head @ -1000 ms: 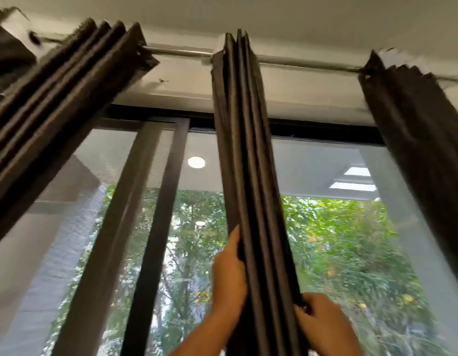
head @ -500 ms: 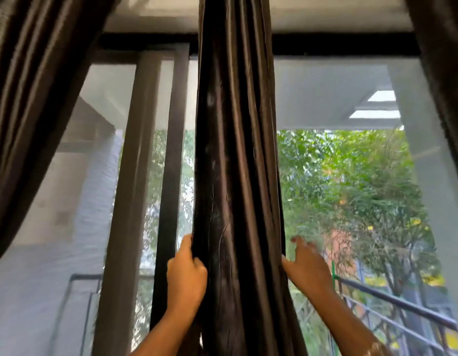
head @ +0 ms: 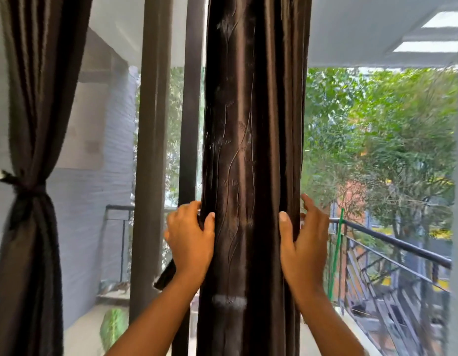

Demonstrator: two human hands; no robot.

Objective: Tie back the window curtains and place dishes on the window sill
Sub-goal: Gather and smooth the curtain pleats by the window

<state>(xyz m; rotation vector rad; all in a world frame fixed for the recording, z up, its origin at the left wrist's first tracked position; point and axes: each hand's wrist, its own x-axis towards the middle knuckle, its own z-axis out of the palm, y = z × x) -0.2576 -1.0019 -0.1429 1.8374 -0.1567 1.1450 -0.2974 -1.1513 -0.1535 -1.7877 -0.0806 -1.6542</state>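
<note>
Background: behind the glass we see green trees (head: 382, 140), a dark balcony railing (head: 392, 244) running off to the right and a pale brick wall (head: 94, 191) on the left; two dark window frame bars (head: 152, 150) stand upright just left of centre
Middle curtain: a dark brown gathered curtain (head: 251, 150) hangs straight down the centre of our view, bunched into a thick column with a faint vine pattern on its sheen; a pale band crosses it low down, below our wrists
Left hand: our left hand (head: 189, 240) is pressed to the column's left edge, thumb laid on the front of the cloth and fingers curled round behind it, so it grips the middle curtain; a dark strip (head: 166, 274) pokes out below this hand, and we cannot tell what it is
Right hand: our right hand (head: 303, 242) lies flat along the column's right edge, thumb on the front folds, fingers spread and open beside the cloth rather than closed round it
Relation: the middle curtain sits between our two hands, touching both
Left curtain: a second curtain (head: 35, 124) at the far left is already cinched at its waist by a dark tie-back (head: 25, 191)
</note>
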